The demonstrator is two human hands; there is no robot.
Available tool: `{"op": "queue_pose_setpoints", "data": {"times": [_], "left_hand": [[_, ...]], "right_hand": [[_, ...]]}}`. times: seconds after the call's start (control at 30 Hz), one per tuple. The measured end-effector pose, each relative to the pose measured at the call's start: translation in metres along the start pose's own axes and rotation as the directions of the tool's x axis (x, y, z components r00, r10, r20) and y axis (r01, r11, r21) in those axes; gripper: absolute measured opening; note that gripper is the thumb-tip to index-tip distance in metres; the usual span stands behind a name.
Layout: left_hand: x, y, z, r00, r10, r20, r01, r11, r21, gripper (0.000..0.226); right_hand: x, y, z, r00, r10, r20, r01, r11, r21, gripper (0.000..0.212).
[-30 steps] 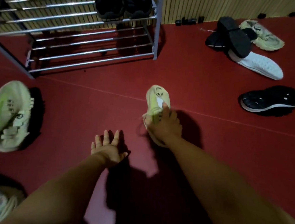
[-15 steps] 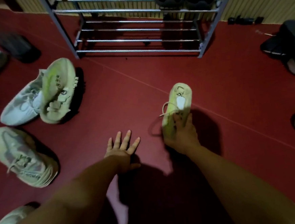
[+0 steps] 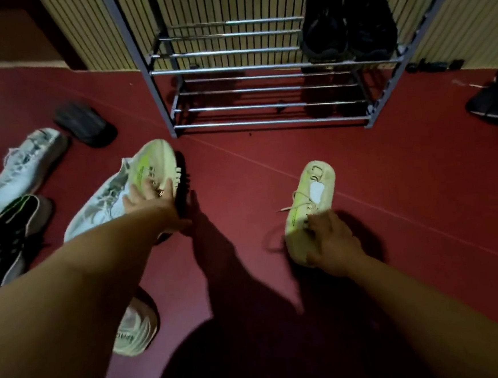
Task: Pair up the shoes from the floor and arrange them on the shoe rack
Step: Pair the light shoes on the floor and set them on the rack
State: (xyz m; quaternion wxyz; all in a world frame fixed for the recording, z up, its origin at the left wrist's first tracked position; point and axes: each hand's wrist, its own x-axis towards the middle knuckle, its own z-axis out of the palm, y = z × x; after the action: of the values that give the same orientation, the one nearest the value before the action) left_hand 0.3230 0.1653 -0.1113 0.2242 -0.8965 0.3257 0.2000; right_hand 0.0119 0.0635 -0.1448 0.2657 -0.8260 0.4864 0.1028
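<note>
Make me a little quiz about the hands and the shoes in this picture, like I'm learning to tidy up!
1. True or false: the left hand is lifting a black slipper.
2. Pick one. What does the right hand grip? A) a white shoe B) the laced yellow-green shoe C) a bar of the rack
3. Fill the gap: ___ black shoes stand on the shoe rack.

Key
1. False: it touches the second yellow-green shoe.
2. B
3. Two
</note>
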Motion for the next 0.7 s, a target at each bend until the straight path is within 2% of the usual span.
{"op": "queue_pose_setpoints", "data": {"times": [0.07,0.13,0.2,0.27,0.37,0.43,0.5,0.6,0.7], "left_hand": [[0.010,0.000,0.018,0.994,-0.102,-0.036,0.093,0.978,-0.185,0.118],[0.018,0.004,0.031,0.984,-0.165,-0.064,0.137,0.939,-0.316,0.122],[0.028,0.007,0.035,0.978,-0.206,-0.033,0.179,0.910,-0.374,0.121],[0.038,0.003,0.036,0.949,-0.304,-0.078,0.252,0.886,-0.389,0.121],[0.052,-0.010,0.042,0.948,-0.274,-0.163,0.194,0.901,-0.387,0.110],[0.054,-0.019,0.042,0.953,-0.243,-0.184,0.151,0.901,-0.407,0.104],[0.054,-0.025,0.040,0.954,-0.238,-0.180,0.130,0.874,-0.468,0.104],[0.046,-0.024,0.036,0.963,-0.199,-0.181,0.068,0.831,-0.552,0.096],[0.038,-0.012,0.026,0.966,-0.138,-0.220,-0.028,0.787,-0.616,0.092]], "right_hand": [[-0.003,0.003,-0.002,1.000,-0.026,-0.014,0.025,0.998,-0.066,0.077],[-0.004,0.006,-0.001,1.000,0.008,0.026,-0.006,0.997,-0.078,0.087],[-0.003,0.005,0.003,0.999,0.040,0.031,-0.038,0.998,-0.055,0.090],[-0.002,-0.003,0.011,0.998,0.054,-0.010,-0.054,0.998,-0.043,0.085],[0.003,-0.019,0.029,0.996,-0.014,-0.089,0.006,0.995,-0.098,0.077],[0.007,-0.023,0.036,0.997,-0.064,-0.043,0.055,0.983,-0.175,0.086],[0.009,-0.026,0.038,0.998,-0.051,-0.022,0.045,0.974,-0.221,0.091],[0.008,-0.031,0.033,0.998,-0.041,-0.041,0.032,0.976,-0.213,0.089],[0.002,-0.033,0.025,0.986,-0.079,-0.148,0.061,0.990,-0.125,0.074]]}}
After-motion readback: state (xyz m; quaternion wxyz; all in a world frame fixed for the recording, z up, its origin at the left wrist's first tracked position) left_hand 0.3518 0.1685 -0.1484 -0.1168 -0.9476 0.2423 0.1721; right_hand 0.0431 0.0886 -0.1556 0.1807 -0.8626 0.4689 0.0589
